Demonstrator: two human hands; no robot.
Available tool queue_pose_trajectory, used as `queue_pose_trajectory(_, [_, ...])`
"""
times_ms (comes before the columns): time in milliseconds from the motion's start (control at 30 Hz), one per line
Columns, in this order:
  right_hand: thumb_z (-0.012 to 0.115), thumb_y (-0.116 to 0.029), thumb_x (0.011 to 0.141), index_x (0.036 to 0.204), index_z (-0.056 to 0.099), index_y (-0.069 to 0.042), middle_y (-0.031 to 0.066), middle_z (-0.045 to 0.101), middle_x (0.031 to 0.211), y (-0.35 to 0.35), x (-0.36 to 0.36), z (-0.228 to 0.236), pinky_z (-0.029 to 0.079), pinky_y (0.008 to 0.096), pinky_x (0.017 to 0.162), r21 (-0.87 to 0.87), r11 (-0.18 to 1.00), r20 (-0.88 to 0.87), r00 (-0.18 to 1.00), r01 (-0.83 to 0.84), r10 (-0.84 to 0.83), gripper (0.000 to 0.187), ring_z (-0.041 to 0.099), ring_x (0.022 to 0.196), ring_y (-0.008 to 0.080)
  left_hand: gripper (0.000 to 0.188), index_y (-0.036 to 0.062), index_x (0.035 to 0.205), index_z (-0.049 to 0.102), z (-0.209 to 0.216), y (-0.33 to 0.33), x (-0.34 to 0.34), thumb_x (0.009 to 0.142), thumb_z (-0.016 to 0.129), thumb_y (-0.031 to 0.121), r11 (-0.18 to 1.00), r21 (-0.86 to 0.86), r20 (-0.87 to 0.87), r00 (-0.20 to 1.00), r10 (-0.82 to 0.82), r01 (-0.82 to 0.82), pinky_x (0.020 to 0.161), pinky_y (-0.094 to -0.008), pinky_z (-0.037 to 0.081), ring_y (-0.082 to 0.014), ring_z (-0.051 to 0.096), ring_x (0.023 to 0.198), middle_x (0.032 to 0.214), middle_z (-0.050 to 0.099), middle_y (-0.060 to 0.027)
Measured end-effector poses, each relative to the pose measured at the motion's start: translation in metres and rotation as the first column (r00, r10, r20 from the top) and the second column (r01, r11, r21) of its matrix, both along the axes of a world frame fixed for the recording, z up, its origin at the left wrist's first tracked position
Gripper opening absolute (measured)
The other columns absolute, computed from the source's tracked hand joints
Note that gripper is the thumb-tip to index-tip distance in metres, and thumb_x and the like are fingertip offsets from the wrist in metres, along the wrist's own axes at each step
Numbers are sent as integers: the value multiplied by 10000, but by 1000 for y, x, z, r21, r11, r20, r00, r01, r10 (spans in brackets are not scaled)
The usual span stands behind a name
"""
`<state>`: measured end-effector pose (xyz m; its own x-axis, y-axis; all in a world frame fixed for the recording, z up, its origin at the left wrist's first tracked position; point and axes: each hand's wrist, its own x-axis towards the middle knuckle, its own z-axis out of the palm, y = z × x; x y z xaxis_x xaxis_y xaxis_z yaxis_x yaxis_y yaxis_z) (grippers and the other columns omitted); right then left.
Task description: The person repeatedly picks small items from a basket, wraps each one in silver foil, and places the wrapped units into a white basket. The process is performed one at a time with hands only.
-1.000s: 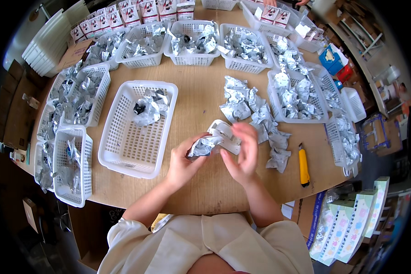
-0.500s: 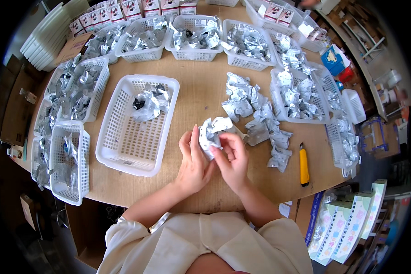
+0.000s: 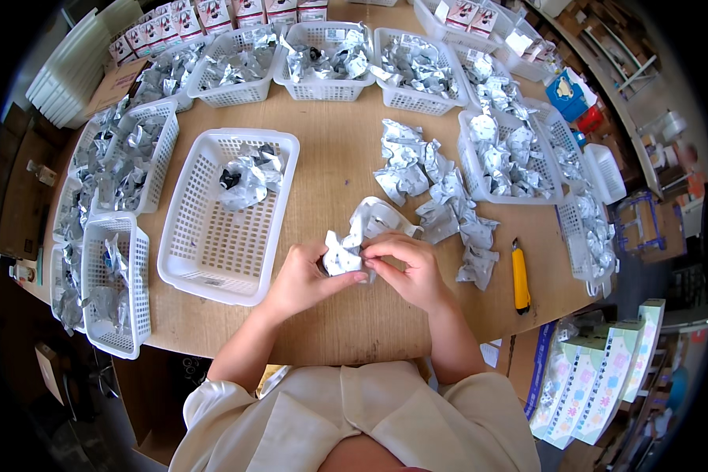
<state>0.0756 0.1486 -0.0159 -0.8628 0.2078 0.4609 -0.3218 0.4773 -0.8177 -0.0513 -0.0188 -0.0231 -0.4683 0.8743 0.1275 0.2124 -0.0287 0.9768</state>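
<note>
Over the table's near middle, my left hand (image 3: 300,275) is closed round a crumpled silver-white foil packet (image 3: 341,256), thumb in front. My right hand (image 3: 411,271) pinches the packet's right side between thumb and fingertips. A pale flap of wrapping (image 3: 377,214) sticks up behind the right fingers; whether it belongs to the same packet I cannot tell. Whatever is inside the packet is hidden. Left of my hands stands a white perforated basket (image 3: 204,244) holding a few foil pieces (image 3: 252,181) with a small black part. Loose crumpled foil packets (image 3: 440,197) lie to the right.
A yellow utility knife (image 3: 521,279) lies on the table (image 3: 330,322) at the right. Several baskets of foil packets, such as the far one (image 3: 326,90) and the right one (image 3: 519,198), ring the table. Small printed boxes (image 3: 212,17) stand along the back.
My left hand has shifted left and turned, its thumb now across the packet's front. The packet is lower and turned, with pale wrapping showing behind my right hand. The whole view has moved slightly.
</note>
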Motion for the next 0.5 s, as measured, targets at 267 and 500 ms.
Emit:
queue_pose_trajectory(267, [733,4,782,830,648,0,56,594,925,3,4,15,488,274,619,87,996,-17,1000,6,-4,99,596,773,157,189,22,916,677,-1,-2,15,825,769,160,998,-56,-50,999,7,-9,595,-238,442,-43,568,712,766,662,-22])
queue_pose_trajectory(500, [745,16,754,852,652,3,84,593,957,1,2,15,500,278,674,1,997,-32,997,72,-72,136,597,826,170,171,3,993,655,-19,9,33,885,706,125,993,88,448,893,29,-76,652,-222,461,-35,551,772,869,657,17])
